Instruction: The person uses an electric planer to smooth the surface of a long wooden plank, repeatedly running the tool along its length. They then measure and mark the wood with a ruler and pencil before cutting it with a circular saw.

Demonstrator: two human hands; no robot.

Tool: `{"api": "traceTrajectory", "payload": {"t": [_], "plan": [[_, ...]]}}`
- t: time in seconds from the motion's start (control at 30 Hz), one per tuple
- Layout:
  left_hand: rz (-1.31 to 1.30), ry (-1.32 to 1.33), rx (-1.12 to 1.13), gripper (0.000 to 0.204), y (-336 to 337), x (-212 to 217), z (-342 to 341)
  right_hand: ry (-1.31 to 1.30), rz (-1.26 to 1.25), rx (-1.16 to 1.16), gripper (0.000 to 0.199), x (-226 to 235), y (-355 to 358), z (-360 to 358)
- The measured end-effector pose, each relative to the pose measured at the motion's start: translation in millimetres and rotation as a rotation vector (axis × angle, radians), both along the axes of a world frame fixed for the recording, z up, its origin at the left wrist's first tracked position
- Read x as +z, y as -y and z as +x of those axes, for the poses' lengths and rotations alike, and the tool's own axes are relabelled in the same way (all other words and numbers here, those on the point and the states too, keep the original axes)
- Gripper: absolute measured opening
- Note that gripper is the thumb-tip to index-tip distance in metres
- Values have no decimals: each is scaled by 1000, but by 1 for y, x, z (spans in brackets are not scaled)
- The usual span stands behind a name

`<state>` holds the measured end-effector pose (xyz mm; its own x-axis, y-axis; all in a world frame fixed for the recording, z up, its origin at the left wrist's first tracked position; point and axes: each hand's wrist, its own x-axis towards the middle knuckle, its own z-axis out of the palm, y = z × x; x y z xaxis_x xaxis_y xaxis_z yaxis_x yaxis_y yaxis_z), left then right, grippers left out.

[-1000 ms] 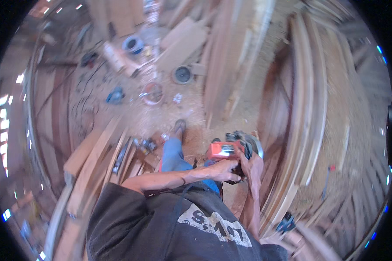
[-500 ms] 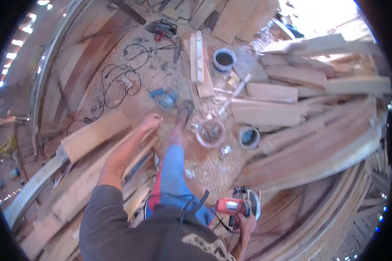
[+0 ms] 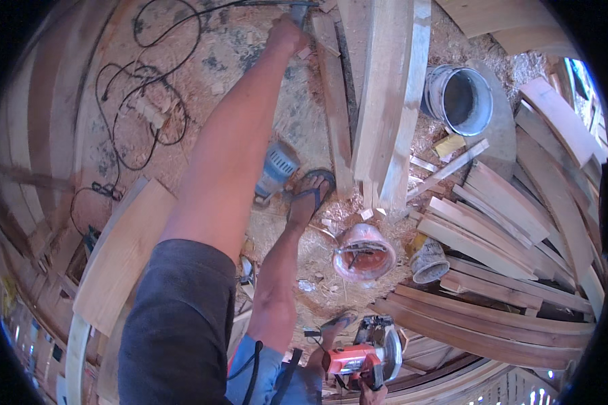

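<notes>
Bare floor (image 3: 228, 50) lies left of my left hand (image 3: 289, 35), a board's edge (image 3: 333, 101) right; its grip I cannot tell. My right hand (image 3: 373, 396) holds a red saw (image 3: 350, 360).

We see a pale bucket (image 3: 435, 93), a pink tub (image 3: 359, 233) (wood scraps (image 3: 366, 214) lie just beside it) and curved planks (image 3: 483, 329).

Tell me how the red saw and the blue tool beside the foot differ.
The red saw is held in the right grip, while the blue tool lies on the floor. The red saw shows a round silver guard; the blue tool shows a slotted casing. The red saw's body is mostly visible, whereas the left forearm seems to cover part of the blue tool. Both look like power tools.
</notes>
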<state>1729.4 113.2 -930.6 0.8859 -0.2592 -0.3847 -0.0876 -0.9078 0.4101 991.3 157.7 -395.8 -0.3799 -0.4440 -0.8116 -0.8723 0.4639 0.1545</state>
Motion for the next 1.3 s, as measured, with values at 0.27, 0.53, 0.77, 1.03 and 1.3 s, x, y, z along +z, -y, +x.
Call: {"api": "traceTrajectory", "payload": {"t": [0.27,0.53,0.77,1.03,1.3], "plan": [[53,-95,-57,48,-39,-45,-14,-105,31,-42,30,-10,5,41],[265,-312,38,64,-152,149,-78,14,-97,-10,30,64,-6,25],[-441,-450,538,42,-283,355,-246,104,-314,284,30,145,-35,-17],[-796,-472,-34,26,-84,676,-401,338,-657,307,31,216,-57,-178],[-928,-247,-414,63,-52,780,-706,333,-835,-2,35,299,-136,-427]]}}
